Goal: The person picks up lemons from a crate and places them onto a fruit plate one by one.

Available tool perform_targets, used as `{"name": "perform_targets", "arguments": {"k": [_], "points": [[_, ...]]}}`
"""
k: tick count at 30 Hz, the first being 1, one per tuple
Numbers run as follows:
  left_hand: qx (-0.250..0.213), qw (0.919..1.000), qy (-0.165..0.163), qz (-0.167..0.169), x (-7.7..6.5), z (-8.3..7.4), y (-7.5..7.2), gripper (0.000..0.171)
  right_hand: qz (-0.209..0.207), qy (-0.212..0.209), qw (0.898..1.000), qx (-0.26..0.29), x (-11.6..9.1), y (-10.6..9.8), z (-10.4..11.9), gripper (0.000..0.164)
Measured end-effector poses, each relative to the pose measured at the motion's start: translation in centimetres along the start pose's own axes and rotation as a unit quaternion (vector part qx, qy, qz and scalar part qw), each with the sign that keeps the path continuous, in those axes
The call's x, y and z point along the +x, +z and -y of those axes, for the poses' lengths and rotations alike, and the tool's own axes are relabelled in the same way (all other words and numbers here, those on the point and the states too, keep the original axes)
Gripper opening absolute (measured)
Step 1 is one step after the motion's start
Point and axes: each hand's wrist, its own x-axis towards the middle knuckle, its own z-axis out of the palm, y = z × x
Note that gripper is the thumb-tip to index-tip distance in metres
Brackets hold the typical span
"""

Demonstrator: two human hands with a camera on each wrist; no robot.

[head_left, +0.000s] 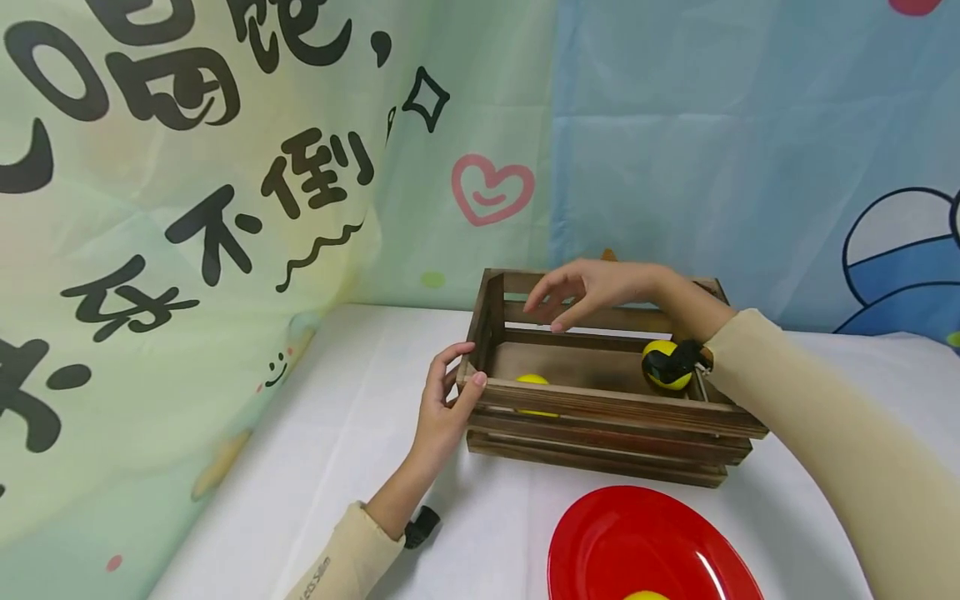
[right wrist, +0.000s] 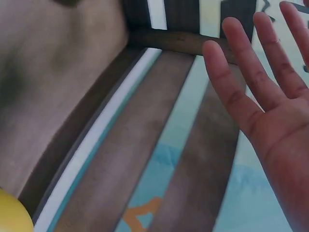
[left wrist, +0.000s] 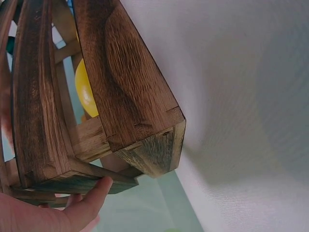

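A slatted brown wooden crate (head_left: 600, 404) stands on the white table. My left hand (head_left: 442, 417) grips its left front corner, thumb on the front and fingers along the left end; in the left wrist view the thumb (left wrist: 99, 193) lies by the end of a slat. Over the crate's inside hangs my right hand (head_left: 588, 292), holding nothing, fingers loosely bent and spread in the right wrist view. Inside the crate lie a smooth yellow round thing (head_left: 532, 379), partly hidden by the front slats, and another yellow round thing (head_left: 658, 346) at the right end, partly behind the wrist camera.
In front of the crate sits a red plate (head_left: 588, 521), cut off by the lower edge of the head view, with a yellow thing (head_left: 647, 595) on it. A printed cloth backdrop (head_left: 675, 125) hangs behind the table (head_left: 322, 433) and along its left side.
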Motion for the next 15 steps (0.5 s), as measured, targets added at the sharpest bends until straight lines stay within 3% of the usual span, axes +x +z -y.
{"name": "perform_targets", "arguments": {"k": [6, 12, 15], "points": [[0.000, 1.0000, 0.003, 0.000, 0.2, -0.1, -0.1, 0.043, 0.071, 0.027, 0.997, -0.015, 1.9, 1.1, -1.1, 0.051], [-0.002, 1.0000, -0.002, 0.000, 0.2, -0.1, 0.0, 0.044, 0.150, 0.062, 0.984, -0.069, 3.4, 3.0, -2.8, 0.057], [0.000, 1.0000, -0.005, 0.002, -0.1, -0.1, 0.1, 0.044, 0.164, 0.086, 0.981, -0.065, 3.7, 3.9, -3.5, 0.061]]}}
